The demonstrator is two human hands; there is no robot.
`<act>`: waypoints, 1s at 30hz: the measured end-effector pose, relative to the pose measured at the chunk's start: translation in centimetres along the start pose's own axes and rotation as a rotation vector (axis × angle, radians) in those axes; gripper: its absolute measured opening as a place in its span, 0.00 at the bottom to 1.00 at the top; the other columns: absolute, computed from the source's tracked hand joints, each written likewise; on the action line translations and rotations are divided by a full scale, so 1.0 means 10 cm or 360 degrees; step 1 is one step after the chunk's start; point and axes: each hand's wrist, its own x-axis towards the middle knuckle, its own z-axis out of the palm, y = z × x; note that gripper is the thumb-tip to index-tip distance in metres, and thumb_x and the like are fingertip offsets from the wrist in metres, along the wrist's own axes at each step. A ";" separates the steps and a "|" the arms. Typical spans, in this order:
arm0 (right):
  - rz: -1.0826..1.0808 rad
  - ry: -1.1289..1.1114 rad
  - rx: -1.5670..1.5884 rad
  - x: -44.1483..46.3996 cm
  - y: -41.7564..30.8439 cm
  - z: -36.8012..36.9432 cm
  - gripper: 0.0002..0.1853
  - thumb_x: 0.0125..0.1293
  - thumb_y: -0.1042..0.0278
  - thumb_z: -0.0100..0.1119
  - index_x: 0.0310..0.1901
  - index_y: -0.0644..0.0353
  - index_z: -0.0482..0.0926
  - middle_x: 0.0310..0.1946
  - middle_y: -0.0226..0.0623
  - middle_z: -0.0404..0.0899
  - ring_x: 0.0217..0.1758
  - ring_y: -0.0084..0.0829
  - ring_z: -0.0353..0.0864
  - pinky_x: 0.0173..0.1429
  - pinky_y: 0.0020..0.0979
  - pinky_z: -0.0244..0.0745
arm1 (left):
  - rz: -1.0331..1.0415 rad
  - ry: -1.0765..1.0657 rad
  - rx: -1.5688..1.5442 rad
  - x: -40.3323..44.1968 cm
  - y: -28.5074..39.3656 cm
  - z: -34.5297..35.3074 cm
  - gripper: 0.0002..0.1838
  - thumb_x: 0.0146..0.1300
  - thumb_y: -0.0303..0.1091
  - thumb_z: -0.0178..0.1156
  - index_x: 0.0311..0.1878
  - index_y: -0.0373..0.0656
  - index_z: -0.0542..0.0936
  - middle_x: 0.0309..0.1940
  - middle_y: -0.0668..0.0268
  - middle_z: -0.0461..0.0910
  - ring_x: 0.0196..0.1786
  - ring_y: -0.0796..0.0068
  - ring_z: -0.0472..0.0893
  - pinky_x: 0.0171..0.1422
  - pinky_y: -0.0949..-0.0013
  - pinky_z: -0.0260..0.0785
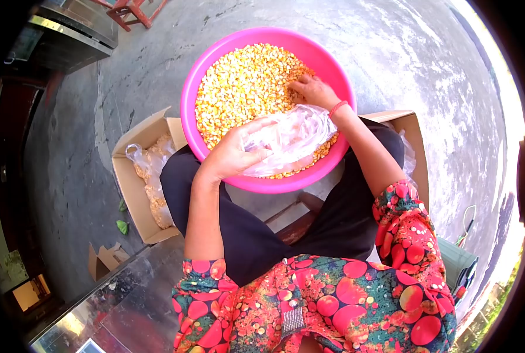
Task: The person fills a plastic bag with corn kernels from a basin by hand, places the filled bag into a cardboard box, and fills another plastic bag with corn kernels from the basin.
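A large pink basin (345, 76) full of loose yellow corn kernels (245, 79) rests at my knees. Over its near right part, my left hand (233, 154) holds a clear plastic bag (292, 141), with fingers behind the plastic and thumb at its near side. My right hand (316, 93), with a red band at the wrist, reaches into the kernels at the right side of the basin. Its fingers are bent and their tips are partly sunk in the corn, so what they hold is hidden.
On the left, a cardboard box (130, 194) holds filled plastic bags (155, 176). Another box (418, 153) with a clear bag stands at the right. A red stool (132, 12) is at the upper left, and a shiny dark surface (139, 294) at the lower left.
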 end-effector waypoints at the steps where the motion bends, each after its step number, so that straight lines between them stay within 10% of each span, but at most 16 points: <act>1: 0.0004 -0.0253 -0.0026 0.00 -0.06 -0.02 0.20 0.60 0.60 0.57 0.55 0.49 0.73 0.54 0.45 0.72 0.53 0.45 0.75 0.55 0.41 0.71 | -0.0015 0.0025 -0.0076 0.00 -0.01 0.00 0.33 0.54 0.26 0.64 0.64 0.37 0.67 0.62 0.61 0.69 0.62 0.73 0.69 0.66 0.71 0.59; 7: -0.0028 -0.0274 0.0451 -0.03 0.07 0.19 0.19 0.62 0.63 0.54 0.55 0.53 0.76 0.46 0.47 0.80 0.51 0.40 0.79 0.55 0.36 0.72 | 0.0145 0.0661 -0.0184 0.06 -0.02 -0.03 0.48 0.46 0.16 0.65 0.71 0.39 0.53 0.59 0.62 0.69 0.52 0.77 0.73 0.57 0.72 0.68; 11: 0.0492 -0.0340 0.2735 0.12 0.15 -0.02 0.12 0.66 0.62 0.54 0.42 0.61 0.80 0.35 0.36 0.81 0.40 0.24 0.79 0.45 0.26 0.74 | 0.0172 0.0626 0.0090 0.11 -0.13 0.07 0.57 0.41 0.19 0.70 0.73 0.41 0.46 0.61 0.57 0.68 0.56 0.71 0.73 0.59 0.69 0.67; 13: 0.0504 -0.0083 0.2106 0.14 0.00 -0.43 0.13 0.68 0.59 0.53 0.43 0.60 0.78 0.32 0.31 0.78 0.35 0.17 0.75 0.34 0.20 0.70 | 0.0110 0.0554 0.0243 0.14 -0.15 0.13 0.63 0.38 0.24 0.74 0.74 0.43 0.41 0.63 0.51 0.66 0.62 0.63 0.71 0.62 0.65 0.66; 16: -0.0042 -0.0244 0.2666 0.05 -0.19 -0.97 0.13 0.71 0.57 0.49 0.42 0.57 0.77 0.28 0.23 0.75 0.27 0.12 0.72 0.25 0.14 0.64 | 0.0120 0.0544 0.0414 0.16 -0.06 0.16 0.66 0.36 0.27 0.76 0.73 0.42 0.38 0.67 0.48 0.60 0.68 0.59 0.64 0.68 0.64 0.60; 20: 0.0242 -0.0173 0.1998 -0.18 -0.92 -1.30 0.13 0.71 0.57 0.49 0.43 0.56 0.77 0.30 0.21 0.77 0.28 0.08 0.69 0.23 0.13 0.58 | 0.0080 0.0504 0.0424 0.17 -0.03 0.21 0.67 0.36 0.25 0.76 0.73 0.41 0.36 0.71 0.51 0.52 0.71 0.62 0.57 0.72 0.65 0.54; 23: -0.0555 -0.0199 0.1515 -0.10 -0.91 -0.82 0.16 0.67 0.56 0.50 0.39 0.60 0.80 0.33 0.38 0.82 0.32 0.29 0.79 0.33 0.33 0.72 | 0.0099 0.0562 0.0783 0.20 -0.14 0.20 0.68 0.37 0.33 0.77 0.73 0.40 0.34 0.66 0.47 0.61 0.67 0.57 0.66 0.67 0.65 0.62; 26: -0.0353 -0.0570 0.0669 -0.22 -1.02 -0.85 0.13 0.62 0.61 0.53 0.39 0.61 0.80 0.36 0.49 0.81 0.40 0.47 0.80 0.45 0.43 0.73 | -0.0131 0.0525 0.0667 0.16 0.03 0.20 0.67 0.38 0.33 0.76 0.73 0.47 0.35 0.58 0.49 0.71 0.60 0.56 0.74 0.61 0.63 0.68; 30: -0.0326 -0.0443 0.0365 -0.25 -0.79 -0.59 0.14 0.59 0.63 0.55 0.46 0.58 0.78 0.37 0.50 0.80 0.45 0.48 0.79 0.51 0.43 0.72 | -0.0204 0.0480 0.0415 0.16 0.08 0.20 0.64 0.37 0.24 0.73 0.74 0.44 0.38 0.62 0.51 0.67 0.64 0.63 0.69 0.67 0.65 0.61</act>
